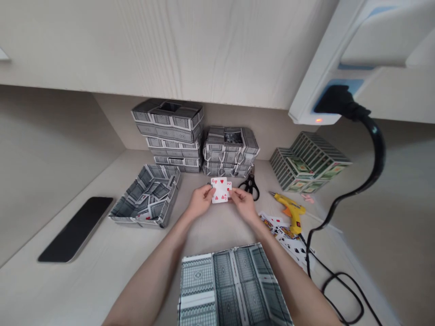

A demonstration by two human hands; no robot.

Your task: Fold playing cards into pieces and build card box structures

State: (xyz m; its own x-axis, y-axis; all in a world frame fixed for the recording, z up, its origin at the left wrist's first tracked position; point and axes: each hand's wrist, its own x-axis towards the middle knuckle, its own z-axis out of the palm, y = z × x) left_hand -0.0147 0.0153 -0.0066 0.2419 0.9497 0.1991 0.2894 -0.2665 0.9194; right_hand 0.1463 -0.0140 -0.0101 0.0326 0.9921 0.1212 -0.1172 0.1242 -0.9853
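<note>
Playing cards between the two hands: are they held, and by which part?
The left hand pinches the four of hearts by its left edge; the right hand pinches the red two, partly hidden behind it, by its right edge.

A white four of hearts [219,189], face showing, overlaps a red two [229,184] jutting toward the right edge of the bench [210,231]; both are short of its back edge.

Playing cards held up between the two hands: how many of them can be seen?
2: the four of hearts in front, gripped by the left hand, and a card marked 2 partly behind it, at the right hand. Others may be hidden behind.
</note>
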